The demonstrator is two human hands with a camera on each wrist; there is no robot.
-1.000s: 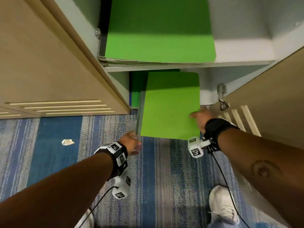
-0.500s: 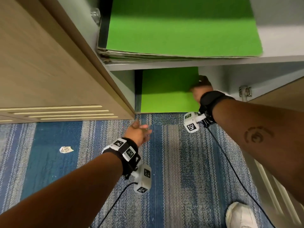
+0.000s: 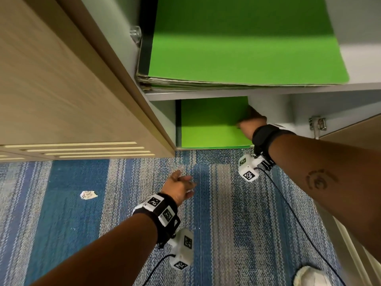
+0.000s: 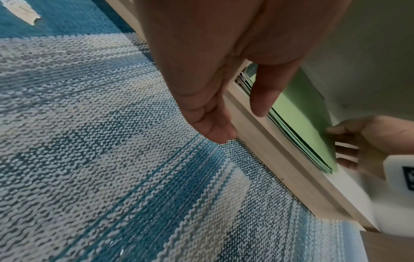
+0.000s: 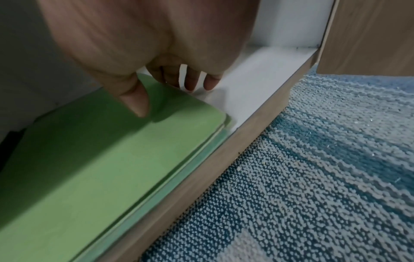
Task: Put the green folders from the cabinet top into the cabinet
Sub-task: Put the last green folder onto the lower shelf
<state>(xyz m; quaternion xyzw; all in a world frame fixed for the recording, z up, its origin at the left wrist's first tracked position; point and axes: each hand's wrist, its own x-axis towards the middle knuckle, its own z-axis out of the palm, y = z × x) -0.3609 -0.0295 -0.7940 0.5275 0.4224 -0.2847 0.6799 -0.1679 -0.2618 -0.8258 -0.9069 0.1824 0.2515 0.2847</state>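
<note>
Now our right hand (image 3: 250, 123) pinches the green folder (image 3: 210, 122) by its right edge on the cabinet's bottom shelf (image 5: 251, 85) — it looks thin, light and bendy, so we hold that edge softly — while our left hand (image 3: 179, 187) hangs loose and empty.

the head view looks steeply down from above at the open cabinet (image 3: 216, 93) and carpet (image 3: 226, 203). each wrist view sits low and close, facing the bottom shelf; both share the lower green folders (image 4: 309, 127) there.
</note>
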